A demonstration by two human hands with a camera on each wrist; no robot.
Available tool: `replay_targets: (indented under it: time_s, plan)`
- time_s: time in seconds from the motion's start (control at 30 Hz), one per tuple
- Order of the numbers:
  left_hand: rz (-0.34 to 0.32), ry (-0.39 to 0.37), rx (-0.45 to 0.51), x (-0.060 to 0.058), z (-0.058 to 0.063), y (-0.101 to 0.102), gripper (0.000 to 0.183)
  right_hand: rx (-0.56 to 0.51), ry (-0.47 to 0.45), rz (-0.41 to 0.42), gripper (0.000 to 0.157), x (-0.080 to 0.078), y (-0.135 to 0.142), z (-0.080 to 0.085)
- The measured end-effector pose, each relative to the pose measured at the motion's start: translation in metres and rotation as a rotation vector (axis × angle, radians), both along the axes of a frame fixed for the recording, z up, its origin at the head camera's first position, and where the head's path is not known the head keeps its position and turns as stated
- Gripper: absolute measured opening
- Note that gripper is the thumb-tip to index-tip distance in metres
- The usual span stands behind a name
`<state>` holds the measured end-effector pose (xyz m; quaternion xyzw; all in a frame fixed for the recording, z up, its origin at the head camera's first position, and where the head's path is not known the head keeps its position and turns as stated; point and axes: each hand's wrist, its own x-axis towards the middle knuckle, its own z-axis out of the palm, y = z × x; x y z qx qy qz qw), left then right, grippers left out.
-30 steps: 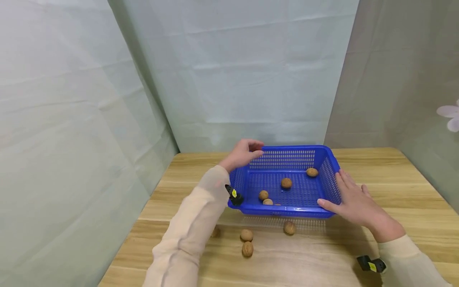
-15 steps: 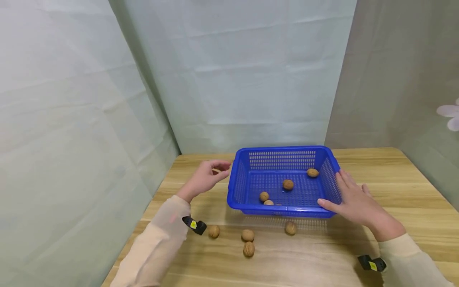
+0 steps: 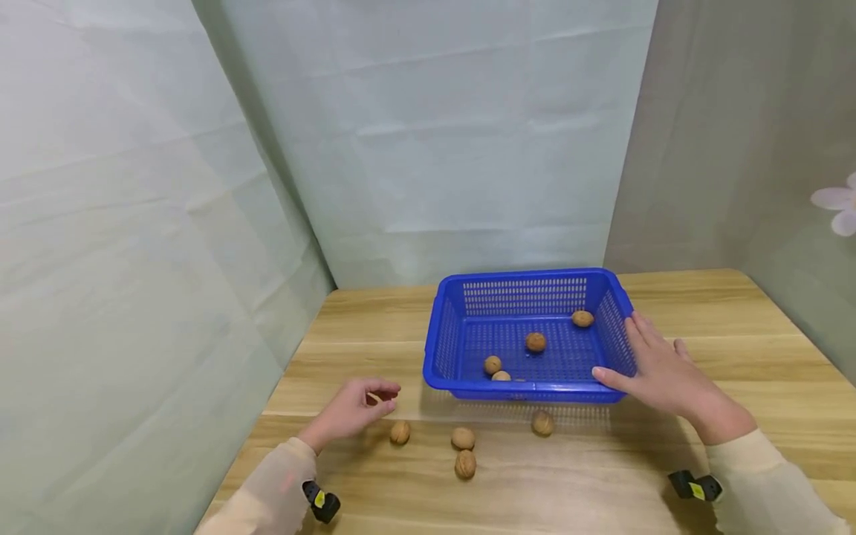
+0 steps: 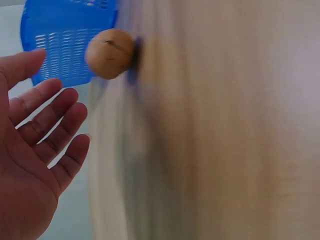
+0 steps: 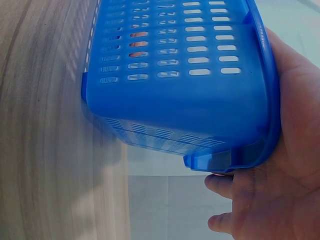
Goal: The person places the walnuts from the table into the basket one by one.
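My left hand hovers over the wood table just behind a walnut, fingers loosely bent and apart from it. In the left wrist view the palm faces the camera, nothing in it, with that walnut beyond the fingertips. A blue plastic basket stands on the table with several walnuts inside, one partly hidden by the front wall. My right hand rests on the basket's right rim near the front corner, thumb over the rim and fingers fairly straight. In the right wrist view the palm lies against the rim.
In front of the basket lie two walnuts close together, the rear one and the front one. Another walnut sits near the basket's front wall. Pale cloth hangs behind and left of the wood table.
My left hand has left the basket's left side and come down leftward and nearer, to beside the leftmost walnut. The right hand, basket and walnuts stay in place.
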<state>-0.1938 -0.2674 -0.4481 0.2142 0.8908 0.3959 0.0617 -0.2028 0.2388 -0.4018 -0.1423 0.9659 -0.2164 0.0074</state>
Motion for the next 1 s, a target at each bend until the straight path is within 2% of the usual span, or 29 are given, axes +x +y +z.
replay_targets:
  time_s: [0.2,0.43,0.73,1.0]
  plan:
    - [-0.041,-0.041,0.002,0.016,-0.012,-0.001,0.033,0.009,-0.016,-0.001,0.113,0.001,0.000,-0.001]
    - [-0.070,-0.103,0.030,0.024,-0.015,0.000,0.038,0.008,-0.020,-0.005,0.113,0.000,0.000,0.002]
    - [-0.104,-0.014,-0.078,0.023,-0.024,-0.003,0.050,0.007,-0.021,-0.005,0.112,0.001,-0.001,0.003]
    - [-0.095,0.019,-0.091,0.022,-0.031,0.000,0.043,0.012,-0.017,-0.008,0.112,0.000,0.000,0.001]
